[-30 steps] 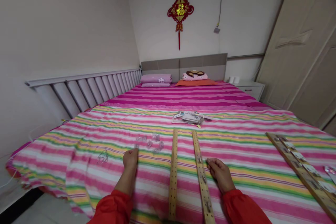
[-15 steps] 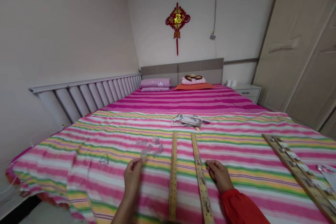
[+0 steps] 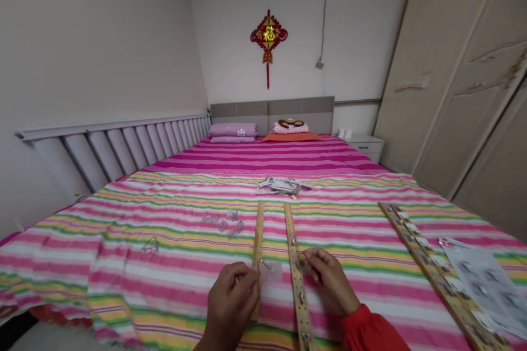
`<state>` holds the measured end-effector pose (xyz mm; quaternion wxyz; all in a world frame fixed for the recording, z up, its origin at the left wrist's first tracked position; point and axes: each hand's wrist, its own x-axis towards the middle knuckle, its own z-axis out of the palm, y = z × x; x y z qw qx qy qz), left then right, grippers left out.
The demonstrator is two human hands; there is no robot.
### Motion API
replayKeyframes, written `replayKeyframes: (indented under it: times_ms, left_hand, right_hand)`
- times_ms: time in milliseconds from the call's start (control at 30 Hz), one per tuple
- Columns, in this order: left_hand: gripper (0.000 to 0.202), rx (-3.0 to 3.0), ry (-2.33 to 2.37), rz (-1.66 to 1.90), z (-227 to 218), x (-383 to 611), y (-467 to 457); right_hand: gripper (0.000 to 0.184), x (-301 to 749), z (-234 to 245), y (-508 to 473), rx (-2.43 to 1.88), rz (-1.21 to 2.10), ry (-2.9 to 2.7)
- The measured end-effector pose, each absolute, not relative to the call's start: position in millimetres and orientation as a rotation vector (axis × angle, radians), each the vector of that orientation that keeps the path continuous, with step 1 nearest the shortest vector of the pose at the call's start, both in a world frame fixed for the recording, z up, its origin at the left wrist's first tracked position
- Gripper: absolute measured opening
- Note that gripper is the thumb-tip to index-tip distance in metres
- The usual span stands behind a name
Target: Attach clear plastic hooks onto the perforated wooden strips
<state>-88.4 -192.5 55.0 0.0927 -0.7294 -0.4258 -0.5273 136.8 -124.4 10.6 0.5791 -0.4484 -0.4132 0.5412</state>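
My left hand is closed, pinching a small clear plastic piece above the left wooden strip. That strip has rows of small holes. To its right lies a second holed wooden strip, with several small shiny metal pieces along it. My right hand, in a red sleeve, is closed at the right edge of this second strip, fingertips by one of the metal pieces. What its fingers hold, if anything, is too small to make out. Several loose clear plastic pieces lie beyond my left hand.
A longer wooden board carrying metal pieces and white cards lies at the right, beside a clear packet. Plastic packages lie farther up the striped sheet. A thin wire-like tangle is at the left.
My left hand has moved right from the loose plastic pieces to the left strip, carrying a clear piece. My right hand stays by the second strip. The view has turned slightly right.
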Motion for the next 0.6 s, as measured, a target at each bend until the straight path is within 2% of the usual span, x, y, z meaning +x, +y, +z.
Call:
replayKeyframes:
  times_ms: [267, 400, 600]
  left_hand:
    - [0.021, -2.354, -0.977, -1.105, 67.8, -61.6, -201.7]
    - [0.019, -2.34, -0.838, -1.061, 72.1, -51.5, -206.9]
    - [0.014, -2.297, -0.791, -1.094, 77.0, -53.5, -212.3]
  right_hand:
    - [0.025, 139.5, 51.4, -187.1, -0.946, 1.1, -1.33]
    - [0.027, 139.7, 61.1, -200.1, -0.821, 1.174, -1.496]
    - [0.037, 142.9, 60.9, -209.8, -0.754, 1.341, -1.391]
